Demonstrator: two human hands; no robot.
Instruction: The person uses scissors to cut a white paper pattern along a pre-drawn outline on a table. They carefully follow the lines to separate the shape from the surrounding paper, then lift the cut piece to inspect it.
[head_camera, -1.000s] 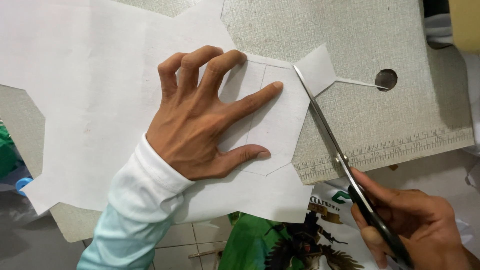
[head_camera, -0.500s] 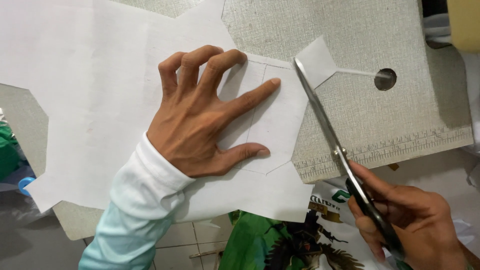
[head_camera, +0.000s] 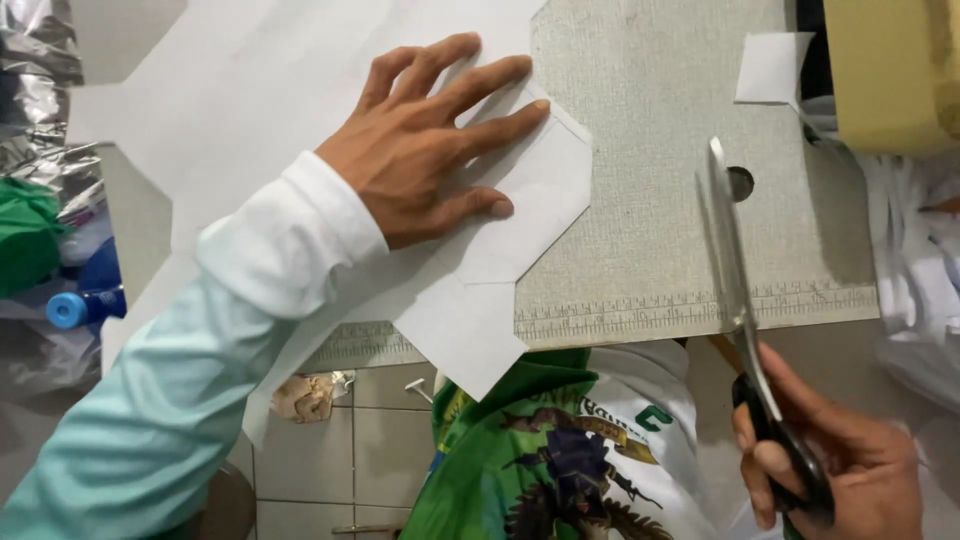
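My left hand (head_camera: 430, 140) lies flat with fingers spread on a large white paper sheet (head_camera: 250, 110) that has angled cut edges. The sheet rests on a grey cutting mat (head_camera: 670, 230) with a ruler scale along its near edge and a round hole. My right hand (head_camera: 830, 460) grips the black handles of a pair of scissors (head_camera: 735, 270). The blades are closed, point away from me and hover over the mat's right part, apart from the sheet. A small white paper offcut (head_camera: 772, 68) lies at the mat's far right.
A yellowish box (head_camera: 890, 70) stands at the top right. White cloth or paper (head_camera: 920, 270) lies at the right. Green printed fabric (head_camera: 560, 450) hangs below the mat. A blue-capped bottle (head_camera: 80, 305), green bag and foil lie left. Tiled floor shows below.
The scissors have left the sheet and moved right, blades closed. The small corner piece is now cut off and lies at the far right. The sheet and my left hand shifted left.
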